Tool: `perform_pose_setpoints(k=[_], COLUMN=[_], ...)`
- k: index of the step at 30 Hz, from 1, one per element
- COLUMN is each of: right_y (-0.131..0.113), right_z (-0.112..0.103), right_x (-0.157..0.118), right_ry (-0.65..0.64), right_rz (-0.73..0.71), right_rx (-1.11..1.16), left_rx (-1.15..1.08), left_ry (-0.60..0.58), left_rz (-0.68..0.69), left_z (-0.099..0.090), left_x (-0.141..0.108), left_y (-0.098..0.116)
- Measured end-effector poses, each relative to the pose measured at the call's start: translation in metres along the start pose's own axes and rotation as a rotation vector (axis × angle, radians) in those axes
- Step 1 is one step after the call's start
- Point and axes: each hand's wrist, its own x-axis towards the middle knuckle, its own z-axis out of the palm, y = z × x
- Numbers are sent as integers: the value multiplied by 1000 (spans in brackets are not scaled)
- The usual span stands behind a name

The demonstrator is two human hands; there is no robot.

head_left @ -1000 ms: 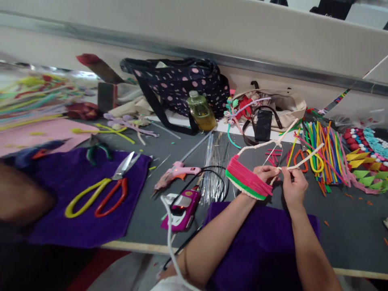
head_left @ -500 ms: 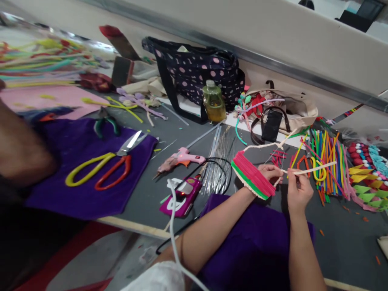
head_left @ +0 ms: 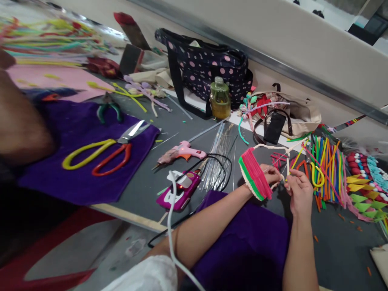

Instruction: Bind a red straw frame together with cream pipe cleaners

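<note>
A pink, green and cream panel of pipe cleaners [head_left: 256,173], like a watermelon slice, hangs tilted against my left wrist. From its corners runs a thin cream pipe cleaner [head_left: 269,147] in a loop. My left hand [head_left: 271,174] is closed in a pinch on this cream pipe cleaner, close to the panel's lower corner. Just right of it, my right hand [head_left: 299,188] pinches the cream strand, whose free length stands up above the fingers. The exact crossing between the fingertips is too small to make out.
Left of my hands lie a pink glue gun [head_left: 182,152], a purple device [head_left: 180,190] and clear wires [head_left: 216,161]. Yellow-and-red scissors [head_left: 112,157] rest on purple cloth. Coloured pipe cleaners [head_left: 327,169] lie right. A bottle [head_left: 220,99] stands behind; another person's arm [head_left: 22,117] is at left.
My right hand has turned, and the cream strand it holds has swung from pointing right to standing upright. The panel has tilted more steeply. The camera view has shifted slightly.
</note>
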Motion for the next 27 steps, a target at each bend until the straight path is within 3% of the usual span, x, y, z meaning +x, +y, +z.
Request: perform_pose_setpoints(k=[4, 9, 20, 27], right_y=[-1, 0, -7, -3], right_z=[2, 0, -5, -10], right_x=[0, 4, 5, 9], right_ry=[30, 99, -175, -132], right_rz=[29, -78, 101, 146], right_rx=[-20, 27, 403, 435], left_rx=[56, 26, -131, -110], left_ry=[-72, -261, -622, -741], left_rz=[36, -7, -193, -235], left_z=[2, 4, -2, -4], left_x=[-3, -3, -8, -9], left_y=[2, 0, 9, 4])
